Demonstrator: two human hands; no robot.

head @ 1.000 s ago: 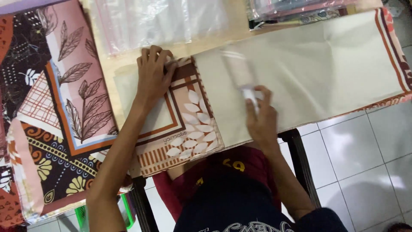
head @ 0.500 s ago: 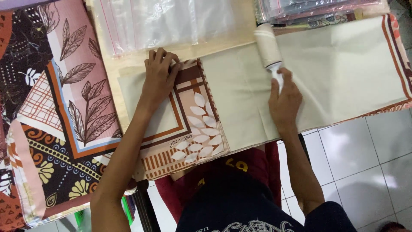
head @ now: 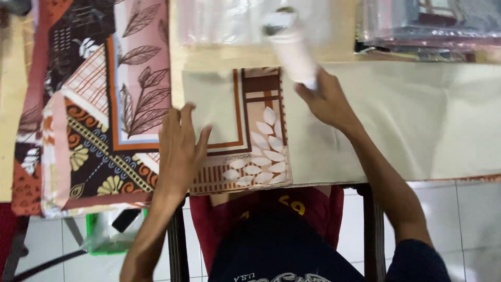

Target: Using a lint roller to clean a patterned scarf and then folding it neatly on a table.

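Right hand: the right hand [head: 326, 102] was closed around the handle of a white lint roller [head: 292, 49], fingers wrapped tight on it, over the far middle of the table [head: 219, 56].
Lint roller: blurred, its drum pointed away from the person toward the far edge, so its long axis ran near to far and tilted a little left; the drum lay past the far edge of the cream cloth, over the bare wood and the clear plastic bags [head: 224, 21].
Left hand: the left hand [head: 180, 146] lay flat with fingers spread, holding nothing, pressing the left end of the folded scarf [head: 250, 130] near the front edge.
Folded scarf: cream [head: 407, 120] with a brown border and white leaf print on its turned-up flap; its long axis ran left to right along the front edge, crossing the roller's axis.
Key relation: the cloth lay below and nearward of the roller's drum, directly under the right wrist; the right hand was the nearer one to the open cream stretch, the left pinned the left end.
Left side: a stack of patterned scarves [head: 104, 104] in pink, brown and orange lay just beside the left hand at the table's left edge.
Far right corner: bagged fabrics [head: 428, 26] in a pile.
Below: a red garment [head: 250, 209] hung under the front edge, above white floor tiles [head: 459, 219].
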